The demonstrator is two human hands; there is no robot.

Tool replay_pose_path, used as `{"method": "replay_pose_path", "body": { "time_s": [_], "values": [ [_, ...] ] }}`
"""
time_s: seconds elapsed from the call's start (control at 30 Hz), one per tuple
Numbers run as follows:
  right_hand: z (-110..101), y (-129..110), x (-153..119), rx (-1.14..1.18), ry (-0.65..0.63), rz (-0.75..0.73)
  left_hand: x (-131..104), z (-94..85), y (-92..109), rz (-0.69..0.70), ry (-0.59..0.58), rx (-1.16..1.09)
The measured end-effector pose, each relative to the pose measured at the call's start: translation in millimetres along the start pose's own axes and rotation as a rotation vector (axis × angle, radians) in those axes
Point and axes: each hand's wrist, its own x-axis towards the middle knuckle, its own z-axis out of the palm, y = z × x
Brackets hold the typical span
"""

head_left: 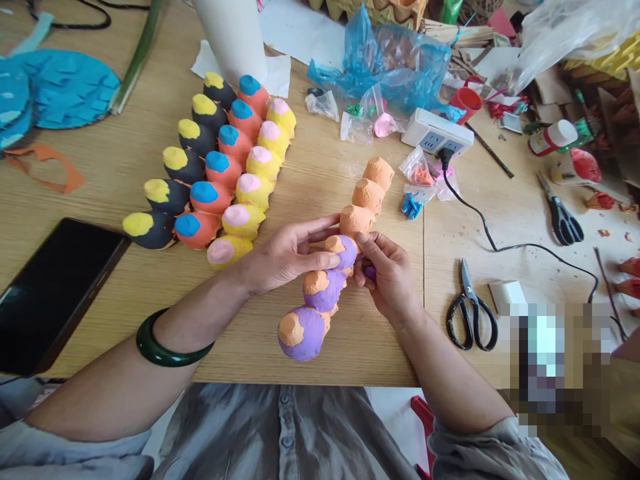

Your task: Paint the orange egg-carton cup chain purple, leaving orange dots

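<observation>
Strip of six knobbly orange egg-carton-like cups (367,197), three coated purple, held in both hands over the pale wood-grain table (245,340), between three rows of black, coral and yellow cups with coloured tips (219,167) and metal scissors with black loop handles (469,297). Left hand (287,257) curved round the middle, thumb on a purple cup; right hand (387,273) pinching the side there, with a small smooth purple clay-like lump (370,273) at the curled fingers (gripped or merely stuck, impossible to say). Probably light and fairly stiff, like moulded pulp, yet liable to bend or tear at the joins. Purple coat likely soft, easily dented. Best taken lightly by the rough, bare orange cups, with little slipping to expect.
</observation>
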Motion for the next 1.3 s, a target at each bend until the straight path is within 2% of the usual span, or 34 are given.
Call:
{"method": "replay_pose_path", "body": {
  "time_s": [0.13, 0.43, 0.67, 0.8, 0.93, 1.1, 1.23, 1.3],
  "values": [
    [-1, -2, 2, 0.008, 0.020, 0.012, 1, -3.3, 0, 0.039, 0.014, 0.026],
    [-4, -2, 7, 0.032, -0.036, 0.071, 3, -7.2, -1, 0.000, 0.061, -0.041],
    [-6, -9, 7, 0.080, -0.036, 0.073, 2, -12.0, 3, 0.001, -0.078, -0.108],
    [-5, -10, 7, 0.071, -0.044, 0.066, 3, -9.6, 1, -0.027, -0.024, -0.132],
    [-4, -7, 5, 0.035, -0.041, 0.033, 3, -6.2, 1, 0.055, 0.065, -0.043],
    [-5, -6, 4, -0.010, -0.018, -0.063, 0, -1.6, 2, 0.098, 0.041, -0.003],
    [-6, -7, 5, -0.013, -0.005, -0.056, 1, 1.1, 0, 0.081, 0.063, -0.057],
    [-7, -8, 5, -0.018, -0.008, -0.046, 2, -0.8, -1, 0.059, 0.024, -0.090]
  ]
}}
